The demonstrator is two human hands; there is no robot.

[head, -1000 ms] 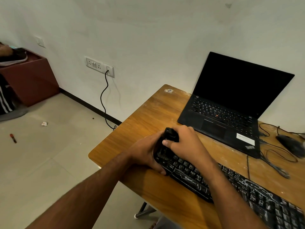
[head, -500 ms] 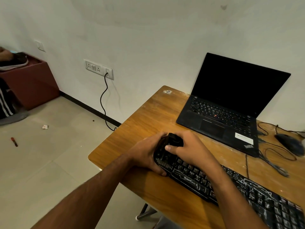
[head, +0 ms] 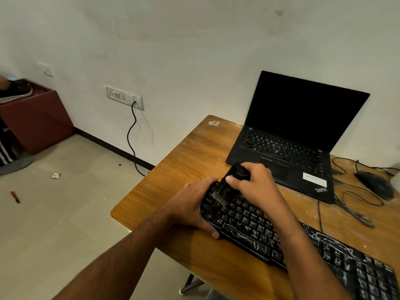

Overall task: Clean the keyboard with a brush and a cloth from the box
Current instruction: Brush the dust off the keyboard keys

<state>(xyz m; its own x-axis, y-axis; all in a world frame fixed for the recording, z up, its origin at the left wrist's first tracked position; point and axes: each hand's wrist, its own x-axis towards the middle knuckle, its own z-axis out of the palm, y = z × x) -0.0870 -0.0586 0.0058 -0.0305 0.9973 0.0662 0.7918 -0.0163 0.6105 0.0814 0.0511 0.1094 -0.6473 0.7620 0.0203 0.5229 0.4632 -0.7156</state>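
Wooden desk (head: pixel 184 152): keyboard (head: pixel 270 230) is being steadied at its end by left hand (head: pixel 190 204); brush (head: pixel 233 176), gripped by right hand (head: pixel 253 187), should be drawn in short strokes along key rows.

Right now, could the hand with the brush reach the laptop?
Probably yes. The right hand holds the brush just in front of the laptop, with only bare table between, though it is busy brushing the keyboard.

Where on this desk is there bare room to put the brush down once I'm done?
Bare wood lies left of the black open laptop, between the black keyboard and the wooden desk's far-left corner. A narrower strip runs along the near edge. The right side is crowded with the black mouse and its cables.
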